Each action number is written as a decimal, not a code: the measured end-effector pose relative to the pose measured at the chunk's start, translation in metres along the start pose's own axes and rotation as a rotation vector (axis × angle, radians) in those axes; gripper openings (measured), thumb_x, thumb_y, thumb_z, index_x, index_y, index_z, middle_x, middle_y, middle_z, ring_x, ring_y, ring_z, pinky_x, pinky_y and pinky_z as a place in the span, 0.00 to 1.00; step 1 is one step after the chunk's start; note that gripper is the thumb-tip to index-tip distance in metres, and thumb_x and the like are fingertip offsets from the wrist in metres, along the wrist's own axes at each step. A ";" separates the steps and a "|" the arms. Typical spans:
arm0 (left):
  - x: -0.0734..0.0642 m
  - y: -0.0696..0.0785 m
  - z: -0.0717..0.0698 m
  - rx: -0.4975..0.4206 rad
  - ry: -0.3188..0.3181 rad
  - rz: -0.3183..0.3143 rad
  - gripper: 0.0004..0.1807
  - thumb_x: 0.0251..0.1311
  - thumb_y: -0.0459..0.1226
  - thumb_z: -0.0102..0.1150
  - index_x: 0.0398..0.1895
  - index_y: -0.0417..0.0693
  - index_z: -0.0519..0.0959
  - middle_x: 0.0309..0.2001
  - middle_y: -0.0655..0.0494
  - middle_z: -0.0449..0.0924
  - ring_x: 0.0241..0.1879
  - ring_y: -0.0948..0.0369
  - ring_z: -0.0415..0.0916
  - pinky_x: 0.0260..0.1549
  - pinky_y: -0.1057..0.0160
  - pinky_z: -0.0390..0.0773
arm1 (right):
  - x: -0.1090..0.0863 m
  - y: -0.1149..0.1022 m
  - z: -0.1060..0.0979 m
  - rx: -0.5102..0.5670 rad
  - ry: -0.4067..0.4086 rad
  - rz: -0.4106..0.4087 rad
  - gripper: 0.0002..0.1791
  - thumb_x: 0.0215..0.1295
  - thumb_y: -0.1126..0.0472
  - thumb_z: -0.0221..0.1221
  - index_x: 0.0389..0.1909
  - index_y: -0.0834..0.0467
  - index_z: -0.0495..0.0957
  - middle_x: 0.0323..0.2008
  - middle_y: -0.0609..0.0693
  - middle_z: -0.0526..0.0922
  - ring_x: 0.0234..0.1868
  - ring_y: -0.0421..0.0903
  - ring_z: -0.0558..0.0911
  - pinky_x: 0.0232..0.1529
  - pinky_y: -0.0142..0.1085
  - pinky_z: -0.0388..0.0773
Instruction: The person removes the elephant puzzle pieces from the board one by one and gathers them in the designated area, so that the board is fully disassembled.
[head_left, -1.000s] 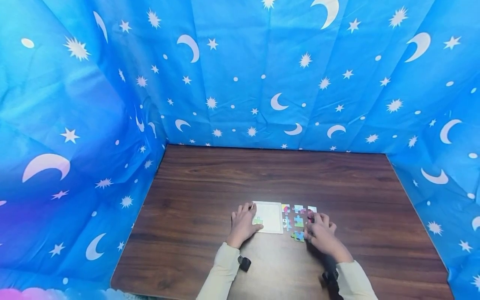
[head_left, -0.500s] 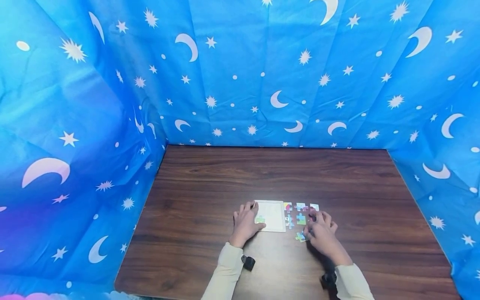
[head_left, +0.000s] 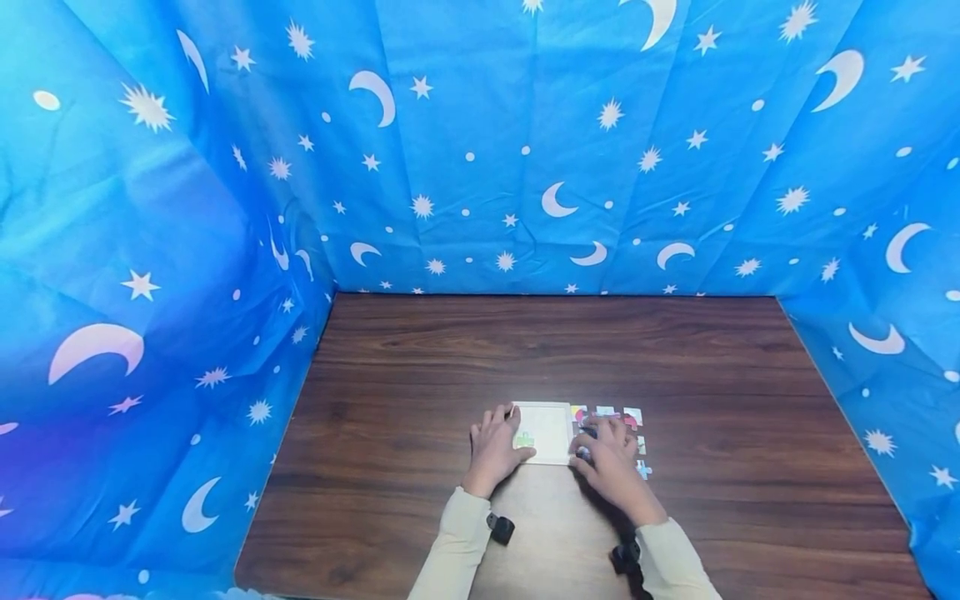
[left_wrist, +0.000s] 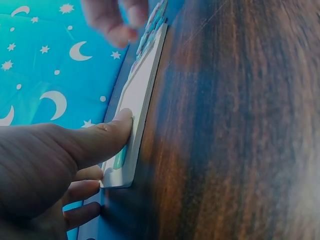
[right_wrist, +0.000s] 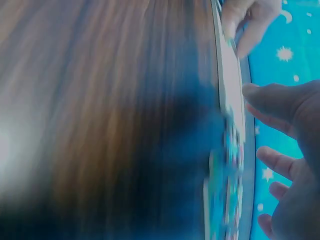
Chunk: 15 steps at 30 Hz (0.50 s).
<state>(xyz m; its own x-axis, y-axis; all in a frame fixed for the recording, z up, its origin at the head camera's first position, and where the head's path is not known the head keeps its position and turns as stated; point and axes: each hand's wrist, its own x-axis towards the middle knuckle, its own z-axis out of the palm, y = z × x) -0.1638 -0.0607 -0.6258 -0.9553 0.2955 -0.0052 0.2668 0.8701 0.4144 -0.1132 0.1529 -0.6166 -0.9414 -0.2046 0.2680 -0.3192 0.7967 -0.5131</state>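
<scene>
A shallow white puzzle tray (head_left: 546,433) lies on the table with one green jigsaw piece (head_left: 525,441) in its near left part. My left hand (head_left: 495,446) holds the tray at its left side. In the left wrist view the thumb (left_wrist: 107,137) presses on the tray's face and the other fingers lie along its outer edge. At the tray's right edge, my right hand (head_left: 611,462) is over loose puzzle pieces and partly covers them. Its fingers look apart in the right wrist view (right_wrist: 280,130), with no piece seen between them.
Loose puzzle pieces show around the right hand: a back row with a red-marked piece (head_left: 632,417), and a blue piece (head_left: 643,469) at the near right. The brown wooden table (head_left: 420,358) is bounded by blue star-and-moon cloth (head_left: 480,183) behind and at both sides.
My right hand has moved left, from the right column of pieces to the tray's right edge, uncovering pieces on the right. The left hand keeps its place on the tray.
</scene>
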 end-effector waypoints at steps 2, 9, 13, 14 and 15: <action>-0.001 -0.001 0.001 0.002 0.008 0.007 0.43 0.52 0.53 0.75 0.69 0.43 0.73 0.69 0.50 0.70 0.61 0.51 0.68 0.45 0.50 0.66 | 0.006 -0.007 0.007 -0.013 -0.018 -0.015 0.10 0.52 0.62 0.74 0.35 0.55 0.83 0.56 0.67 0.73 0.61 0.74 0.62 0.50 0.72 0.58; -0.001 -0.002 0.000 0.018 0.009 0.030 0.33 0.64 0.50 0.64 0.68 0.44 0.75 0.67 0.49 0.71 0.60 0.50 0.68 0.43 0.50 0.67 | 0.022 -0.025 0.028 -0.025 -0.038 -0.077 0.14 0.54 0.60 0.73 0.41 0.57 0.84 0.54 0.64 0.73 0.60 0.71 0.64 0.50 0.69 0.60; 0.001 -0.004 -0.002 0.038 0.005 0.062 0.25 0.69 0.41 0.58 0.68 0.46 0.75 0.67 0.51 0.72 0.59 0.50 0.69 0.42 0.52 0.67 | 0.028 -0.030 0.031 -0.046 -0.031 -0.075 0.11 0.52 0.57 0.75 0.34 0.54 0.84 0.53 0.61 0.75 0.59 0.69 0.65 0.48 0.67 0.63; 0.002 -0.005 -0.003 0.045 0.003 0.070 0.25 0.69 0.39 0.57 0.68 0.46 0.75 0.67 0.51 0.72 0.59 0.50 0.69 0.42 0.52 0.67 | 0.029 -0.030 0.032 -0.056 -0.026 -0.082 0.10 0.51 0.56 0.75 0.31 0.53 0.84 0.52 0.60 0.75 0.59 0.68 0.65 0.48 0.66 0.63; 0.002 -0.006 -0.004 0.052 0.002 0.077 0.25 0.68 0.37 0.57 0.68 0.46 0.75 0.67 0.51 0.72 0.58 0.50 0.69 0.42 0.52 0.67 | 0.030 -0.030 0.033 -0.062 -0.022 -0.088 0.10 0.51 0.56 0.75 0.29 0.52 0.84 0.52 0.59 0.76 0.58 0.67 0.66 0.48 0.66 0.63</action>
<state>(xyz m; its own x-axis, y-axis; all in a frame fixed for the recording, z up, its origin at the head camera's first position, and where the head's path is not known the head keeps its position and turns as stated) -0.1679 -0.0665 -0.6249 -0.9318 0.3618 0.0271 0.3461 0.8640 0.3657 -0.1350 0.1041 -0.6197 -0.9123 -0.2877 0.2915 -0.3945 0.8086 -0.4366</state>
